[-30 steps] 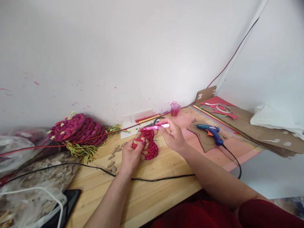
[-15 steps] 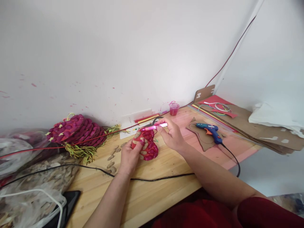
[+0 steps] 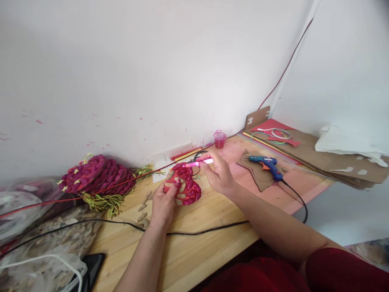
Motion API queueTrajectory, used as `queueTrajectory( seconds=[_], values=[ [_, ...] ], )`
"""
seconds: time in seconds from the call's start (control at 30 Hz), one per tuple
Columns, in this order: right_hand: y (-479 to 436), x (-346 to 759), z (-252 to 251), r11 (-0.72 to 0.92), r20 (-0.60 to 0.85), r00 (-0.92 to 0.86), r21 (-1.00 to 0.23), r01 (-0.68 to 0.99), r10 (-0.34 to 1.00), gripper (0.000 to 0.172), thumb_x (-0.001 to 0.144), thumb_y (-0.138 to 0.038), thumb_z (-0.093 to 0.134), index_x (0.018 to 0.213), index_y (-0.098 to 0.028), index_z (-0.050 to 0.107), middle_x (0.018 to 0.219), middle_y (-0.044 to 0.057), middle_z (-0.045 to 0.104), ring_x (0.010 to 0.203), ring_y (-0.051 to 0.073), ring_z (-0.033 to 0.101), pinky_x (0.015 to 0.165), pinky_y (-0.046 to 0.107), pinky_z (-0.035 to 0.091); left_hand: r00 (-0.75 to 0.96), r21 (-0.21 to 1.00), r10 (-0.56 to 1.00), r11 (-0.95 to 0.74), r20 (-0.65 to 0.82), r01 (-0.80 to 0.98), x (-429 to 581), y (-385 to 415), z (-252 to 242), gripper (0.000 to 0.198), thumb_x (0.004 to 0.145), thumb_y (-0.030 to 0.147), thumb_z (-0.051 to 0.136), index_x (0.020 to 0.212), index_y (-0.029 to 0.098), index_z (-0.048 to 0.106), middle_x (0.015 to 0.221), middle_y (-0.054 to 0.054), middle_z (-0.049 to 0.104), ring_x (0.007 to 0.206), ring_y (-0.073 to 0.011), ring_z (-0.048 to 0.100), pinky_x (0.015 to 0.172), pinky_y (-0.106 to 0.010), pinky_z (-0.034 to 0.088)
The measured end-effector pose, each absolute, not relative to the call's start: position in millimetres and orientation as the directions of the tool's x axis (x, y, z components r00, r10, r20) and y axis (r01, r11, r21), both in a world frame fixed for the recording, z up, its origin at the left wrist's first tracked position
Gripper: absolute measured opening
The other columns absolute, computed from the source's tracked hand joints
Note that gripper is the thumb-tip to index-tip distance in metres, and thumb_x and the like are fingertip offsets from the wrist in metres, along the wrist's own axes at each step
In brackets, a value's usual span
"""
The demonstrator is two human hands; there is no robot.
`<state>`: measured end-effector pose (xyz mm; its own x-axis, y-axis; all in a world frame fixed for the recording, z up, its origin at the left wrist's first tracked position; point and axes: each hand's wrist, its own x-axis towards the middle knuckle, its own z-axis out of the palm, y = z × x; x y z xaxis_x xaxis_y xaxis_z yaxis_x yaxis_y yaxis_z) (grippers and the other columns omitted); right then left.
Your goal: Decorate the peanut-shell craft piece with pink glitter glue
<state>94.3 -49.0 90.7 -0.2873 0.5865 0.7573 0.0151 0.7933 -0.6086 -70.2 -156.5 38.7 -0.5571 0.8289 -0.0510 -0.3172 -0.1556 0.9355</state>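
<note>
My left hand (image 3: 164, 200) grips the lower left edge of a red cutout (image 3: 170, 181) with peanut shells (image 3: 180, 196) fixed on its face. Shells along its top and right side are coated in wet-looking magenta paint (image 3: 192, 190); those near my left thumb are still tan. In my right hand (image 3: 219, 172) is a slim paintbrush (image 3: 199, 163) with a pink and white handle, pinched between thumb and fingers. Its tip meets the cutout's top edge. Loose peanut shells (image 3: 142, 207) lie on the table left of my left hand.
Stacked magenta shell-covered pieces (image 3: 103, 174) with yellow-green yarn stand at left, beside bags of shells (image 3: 60, 239). A cup of pink paint (image 3: 220, 140) is by the wall. A blue glue gun (image 3: 267, 164) rests on cardboard (image 3: 258, 176) at right. A black cord (image 3: 206, 232) crosses the table.
The cutout has shifted slightly left and tilted in my left hand. The brush stays at its top edge, where more magenta now shows. The view has swung a little to the right.
</note>
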Motion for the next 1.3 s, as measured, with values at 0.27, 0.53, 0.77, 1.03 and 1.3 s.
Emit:
queueTrajectory(
  seconds=[0.27, 0.53, 0.77, 1.03, 1.3],
  values=[
    [-56, 97, 96, 0.844, 0.809, -0.281, -0.536, 0.009, 0.516, 0.008, 0.1, -0.028, 0.056, 0.099, -0.023, 0.062, 0.094, 0.006, 0.072, 0.092, 0.022, 0.066, 0.086, 0.039, 0.05, -0.53, 0.94, 0.848, -0.174, -0.009, -0.294, -71, -156, 37, 0.072, 0.07, 0.043, 0.089, 0.133, 0.016, 0.068, 0.085, -0.003, 0.078, 0.065, -0.0153, 0.071, 0.067, -0.027, 0.059],
    [-59, 104, 102, 0.827, 0.816, -0.228, -0.558, -0.07, 0.531, 0.007, 0.101, -0.029, 0.056, 0.1, -0.024, 0.061, 0.093, 0.006, 0.07, 0.091, 0.022, 0.065, 0.084, 0.04, 0.052, -0.53, 0.964, 0.844, -0.2, 0.078, -0.177, -75, -157, 33, 0.048, 0.075, 0.049, 0.085, 0.11, 0.017, 0.076, 0.086, -0.003, 0.076, 0.072, -0.0149, 0.07, 0.072, -0.026, 0.057],
    [-61, 105, 102, 0.827, 0.806, -0.284, -0.558, -0.069, 0.52, 0.009, 0.1, -0.029, 0.056, 0.1, -0.024, 0.063, 0.092, 0.005, 0.069, 0.09, 0.022, 0.065, 0.084, 0.04, 0.052, -0.57, 0.98, 0.812, -0.191, 0.127, -0.054, -76, -158, 35, 0.04, 0.075, 0.048, 0.084, 0.098, 0.017, 0.075, 0.081, -0.001, 0.074, 0.069, -0.0143, 0.067, 0.067, -0.025, 0.054],
    [-58, 104, 100, 0.71, 0.713, -0.272, -0.692, -0.129, 0.646, 0.011, 0.101, -0.033, 0.058, 0.101, -0.024, 0.064, 0.092, 0.003, 0.071, 0.085, 0.018, 0.066, 0.078, 0.032, 0.053, -0.578, 0.98, 0.805, -0.194, 0.133, -0.046, -74, -157, 39, 0.044, 0.075, 0.049, 0.084, 0.101, 0.015, 0.074, 0.082, -0.002, 0.074, 0.064, -0.0131, 0.066, 0.062, -0.023, 0.053],
    [-58, 103, 100, 0.695, 0.705, -0.271, -0.703, -0.149, 0.655, 0.015, 0.101, -0.037, 0.058, 0.101, -0.023, 0.064, 0.09, 0.003, 0.07, 0.083, 0.017, 0.066, 0.077, 0.031, 0.054, -0.571, 0.981, 0.806, -0.195, 0.156, -0.007, -76, -157, 37, 0.046, 0.077, 0.049, 0.083, 0.11, 0.017, 0.076, 0.099, -0.005, 0.078, 0.087, -0.0184, 0.072, 0.082, -0.029, 0.057]
  ],
)
